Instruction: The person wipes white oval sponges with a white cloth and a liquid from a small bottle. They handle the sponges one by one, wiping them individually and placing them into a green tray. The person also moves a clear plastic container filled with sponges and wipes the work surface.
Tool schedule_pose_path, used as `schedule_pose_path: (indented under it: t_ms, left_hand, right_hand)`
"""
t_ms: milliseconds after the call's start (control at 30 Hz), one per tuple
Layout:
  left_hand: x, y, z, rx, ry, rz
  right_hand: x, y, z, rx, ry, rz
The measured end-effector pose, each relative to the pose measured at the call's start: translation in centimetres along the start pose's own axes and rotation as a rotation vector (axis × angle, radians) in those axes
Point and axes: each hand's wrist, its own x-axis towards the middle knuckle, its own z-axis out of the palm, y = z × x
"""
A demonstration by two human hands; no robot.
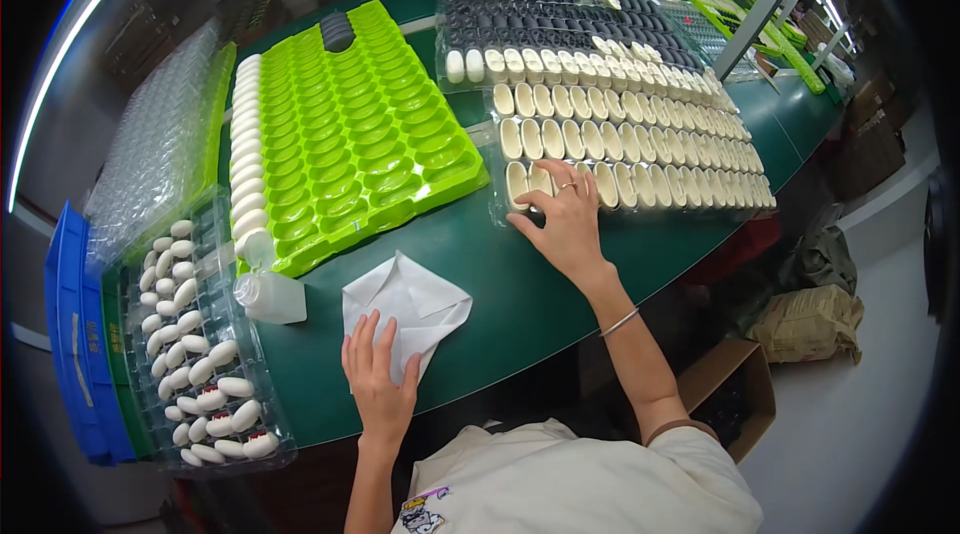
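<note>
A white cloth (405,306), crumpled and partly folded, is lying flat on the green table (520,294), near its front edge. A clear tray (640,169) is sitting farther back to the right, holding rows of cream oval shells (600,139), each lying hollow side up, tightly packed side by side.

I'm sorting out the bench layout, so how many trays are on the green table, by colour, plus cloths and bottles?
Lime-green trays: 1
Clear trays of white shells: 3
White cloths: 1, under the left hand
Small clear bottles: 1
Total: 6
The right hand rests at the nearest clear tray's corner. Further trays at the table's far end are too blurred to count.
</note>
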Motion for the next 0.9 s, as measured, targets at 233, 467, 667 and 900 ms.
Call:
schedule_pose_path:
  t_ms: [233, 467, 667, 900]
  left_hand:
    - [-2.0, -2.5, 1.1, 0.007, 0.051, 0.037]
    - [-3.8, -3.7, 1.9, -0.496, 0.274, -0.326]
    - [-3.6, -3.6, -2.0, -0.604, 0.239, -0.518]
    - [-2.3, -1.7, -9.2, -0.246, -0.231, -0.456]
  right_hand:
    - [0.2, 1.5, 1.4, 0.223, -0.004, 0.067]
    - [-2.5, -2.9, 0.2, 1.678, -0.039, 0.57]
    - [-3.7, -6.4, 1.0, 2.061, -0.291, 0.677]
    - [-3.9, -8.0, 3.0, 2.048, -0.401, 0.473]
